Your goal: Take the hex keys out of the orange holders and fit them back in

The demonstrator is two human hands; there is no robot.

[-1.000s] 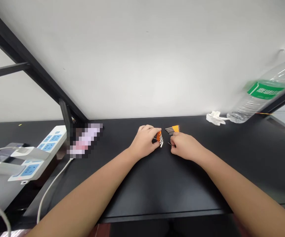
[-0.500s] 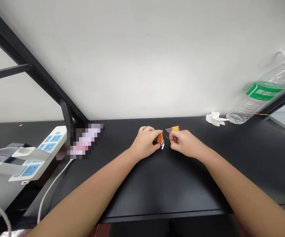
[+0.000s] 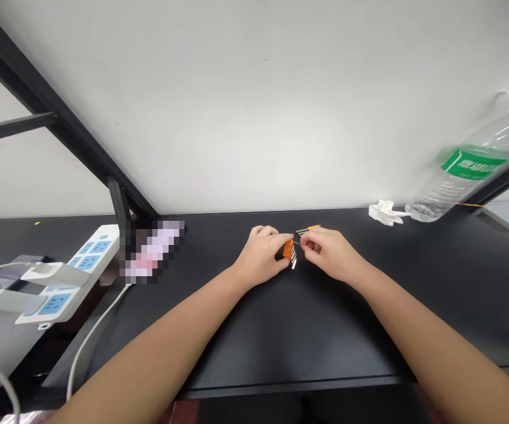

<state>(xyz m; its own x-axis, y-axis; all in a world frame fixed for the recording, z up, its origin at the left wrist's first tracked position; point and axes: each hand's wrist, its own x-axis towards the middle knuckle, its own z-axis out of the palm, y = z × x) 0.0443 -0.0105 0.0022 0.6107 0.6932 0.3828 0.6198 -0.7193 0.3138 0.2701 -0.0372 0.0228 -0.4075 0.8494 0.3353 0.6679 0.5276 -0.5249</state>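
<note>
Near the bench's (image 3: 280, 330) back edge, the left hand (image 3: 260, 254) grips an orange holder (image 3: 287, 248) while the right hand (image 3: 327, 253) pinches what seems a thin pin (image 3: 297, 243) beside it; bracing both wrists on the bench should steady such fine work.

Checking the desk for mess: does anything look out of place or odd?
A crumpled white tissue lies beside the water bottle at the desk's back, like litter. The left hand's orange pin holder and right hand's pin look fine.
</note>
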